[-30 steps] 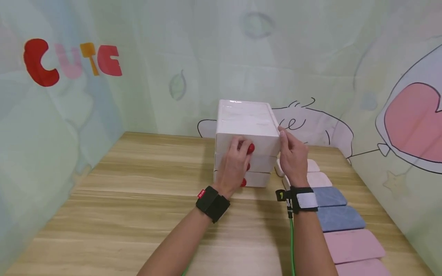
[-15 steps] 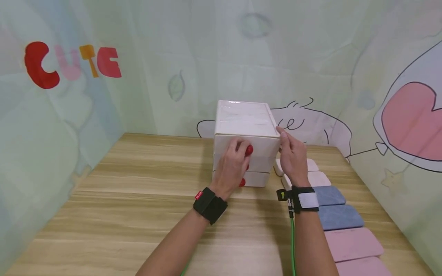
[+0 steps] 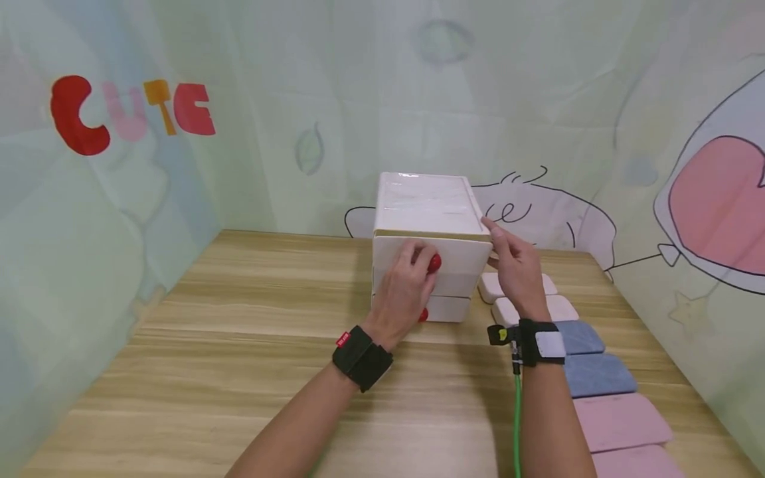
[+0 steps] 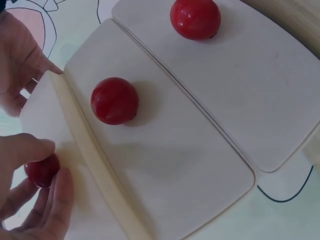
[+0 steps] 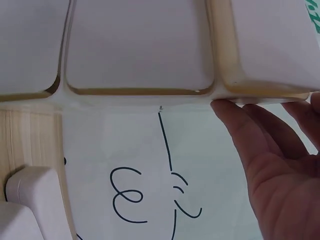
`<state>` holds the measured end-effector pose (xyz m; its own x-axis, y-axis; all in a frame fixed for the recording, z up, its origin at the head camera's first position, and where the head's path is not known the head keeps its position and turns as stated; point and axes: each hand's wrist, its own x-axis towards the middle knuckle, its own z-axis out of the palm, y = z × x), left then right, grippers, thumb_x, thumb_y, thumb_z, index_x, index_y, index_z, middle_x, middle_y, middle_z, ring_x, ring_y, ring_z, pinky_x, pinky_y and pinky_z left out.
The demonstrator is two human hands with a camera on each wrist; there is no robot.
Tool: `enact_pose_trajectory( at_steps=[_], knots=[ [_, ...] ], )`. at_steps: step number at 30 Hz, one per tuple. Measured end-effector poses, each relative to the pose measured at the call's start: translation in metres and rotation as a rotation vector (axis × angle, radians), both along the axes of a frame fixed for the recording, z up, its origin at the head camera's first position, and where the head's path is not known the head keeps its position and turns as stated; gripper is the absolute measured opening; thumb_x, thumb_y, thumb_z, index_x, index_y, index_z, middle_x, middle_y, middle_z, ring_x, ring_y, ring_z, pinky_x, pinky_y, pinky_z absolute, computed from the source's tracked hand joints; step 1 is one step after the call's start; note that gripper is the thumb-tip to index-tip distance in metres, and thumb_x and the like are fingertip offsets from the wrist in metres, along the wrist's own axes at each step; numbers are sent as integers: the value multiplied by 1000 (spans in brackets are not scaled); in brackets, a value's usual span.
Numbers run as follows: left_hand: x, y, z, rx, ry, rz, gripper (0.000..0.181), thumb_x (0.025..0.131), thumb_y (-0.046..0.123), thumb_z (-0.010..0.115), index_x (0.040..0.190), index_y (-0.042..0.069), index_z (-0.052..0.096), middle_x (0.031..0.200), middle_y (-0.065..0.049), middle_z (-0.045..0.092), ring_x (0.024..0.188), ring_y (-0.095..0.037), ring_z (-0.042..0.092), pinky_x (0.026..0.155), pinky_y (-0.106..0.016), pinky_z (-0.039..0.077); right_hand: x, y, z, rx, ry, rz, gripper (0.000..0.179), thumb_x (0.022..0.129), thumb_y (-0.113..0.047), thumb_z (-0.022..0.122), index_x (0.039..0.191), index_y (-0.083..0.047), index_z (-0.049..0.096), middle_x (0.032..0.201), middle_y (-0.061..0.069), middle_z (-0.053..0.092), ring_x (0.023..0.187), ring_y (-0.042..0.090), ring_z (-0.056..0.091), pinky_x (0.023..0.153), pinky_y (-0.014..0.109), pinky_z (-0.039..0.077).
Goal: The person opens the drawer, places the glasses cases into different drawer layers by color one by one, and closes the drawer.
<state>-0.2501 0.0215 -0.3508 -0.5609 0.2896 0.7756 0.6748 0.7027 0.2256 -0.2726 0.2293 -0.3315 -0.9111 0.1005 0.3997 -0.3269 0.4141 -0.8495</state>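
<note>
From the head, a white drawer box (image 3: 427,202) stands near the back edge of the table (image 3: 239,372), right of its middle. The top drawer (image 3: 457,265) sits slightly forward of the frame, a thin gap showing along its upper edge. The left hand (image 3: 399,292) has thumb and fingers closed about the top knob (image 3: 435,263); the right hand (image 3: 518,269) reaches to the box's right front corner. White slabs (image 3: 532,283), blue slabs (image 3: 597,375) and pink slabs (image 3: 624,421) line up along the table's right edge, a white one just beside the box.

From the left wrist, the top knob is between that thumb and fingers, and the drawer's front stands proud of the panel below. The middle knob (image 4: 114,100) and bottom knob (image 4: 195,19) are untouched.

From the right wrist, the fingers are fairly straight, set close together, their tips against the frame's rim (image 5: 145,98) beside the top drawer, not wrapped round anything visible.

The round knob looks smooth, so a loose pinch could slip off it. If the right hand braces too lightly, a pull might drag the whole box toward the table's front edge; an off-centre pull might skew and jam the drawer. Fingertips that close to the gap could get nipped if the drawer went back.
</note>
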Motion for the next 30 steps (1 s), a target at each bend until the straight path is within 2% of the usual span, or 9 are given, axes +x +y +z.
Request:
enact_pose_trajectory(
  at_steps=[3,7,16,18,22,25,30],
  knots=[
    [3,-2,-1,-5,10,-6,32,87,2,77,117,-1,66,115,-13,60,106,-24,65,95,-30,58,0,1,0,-23,-20,28,51,104,-54,47,143,-23,60,155,-10,50,142,18,52,103,44,54],
    [7,-4,-1,-1,18,-22,32,87,1,77,117,-1,66,115,-13,61,106,-23,65,96,-31,57,0,2,0,-24,-27,46,50,104,-53,48,144,-25,59,157,-11,48,144,19,50,104,45,53],
    [14,-5,-1,-14,-8,-52,32,88,2,77,117,1,66,116,-12,58,109,-23,63,97,-31,57,0,4,-1,16,-9,1,51,103,-58,46,145,-31,58,154,-5,53,138,20,54,103,47,54],
    [16,-6,-1,-18,-7,-55,32,88,3,77,118,1,66,115,-12,58,109,-23,63,97,-31,57,0,4,-1,41,-6,-19,51,103,-59,44,145,-32,57,152,-3,55,134,19,57,101,44,55],
    [20,-7,-1,-29,-1,-61,34,87,3,79,118,1,66,115,-11,59,108,-22,64,97,-32,57,1,5,-1,84,-2,-58,52,103,-61,42,144,-33,58,148,-3,59,117,17,58,88,31,53],
    [22,-8,0,-38,0,-60,34,87,4,78,119,1,66,114,-11,60,107,-22,64,97,-31,57,1,5,0,99,-5,-66,53,103,-62,42,145,-33,57,148,-2,59,116,17,57,84,28,51],
    [27,-10,1,-58,7,-55,34,88,4,78,119,1,66,116,-11,60,109,-21,64,98,-31,57,1,4,1,97,-12,-54,53,103,-61,43,146,-32,56,152,-2,54,132,21,56,100,43,48]
  ],
)
